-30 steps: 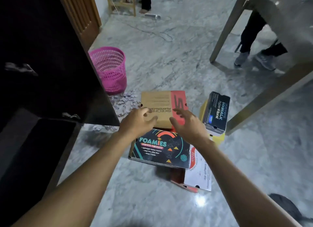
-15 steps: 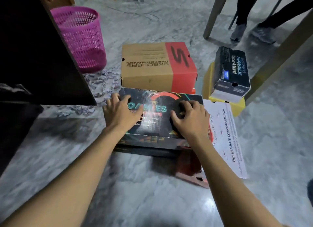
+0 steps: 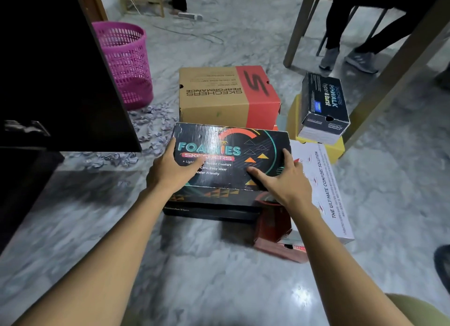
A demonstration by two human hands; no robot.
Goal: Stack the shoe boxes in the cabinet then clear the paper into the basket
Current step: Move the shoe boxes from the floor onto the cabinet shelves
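Foamies shoe box (image 3: 231,155) sits on top of a little pile on the marble floor (image 3: 194,277), with a plain black box (image 3: 211,210) under it and a white shoe box (image 3: 323,187) poking out on its right. The person's got the left hand (image 3: 168,167) gripping its left edge and the right hand (image 3: 285,182) gripping its right edge, thumbs lying on the lid. Just behind it is a brown-and-red Skechers Performance box (image 3: 226,94). A dark GoWalk box (image 3: 323,106) is off to the right, and the crumpled paper (image 3: 151,123) is scattered between the pink basket (image 3: 126,62) and the dark cabinet (image 3: 48,70) on the left.
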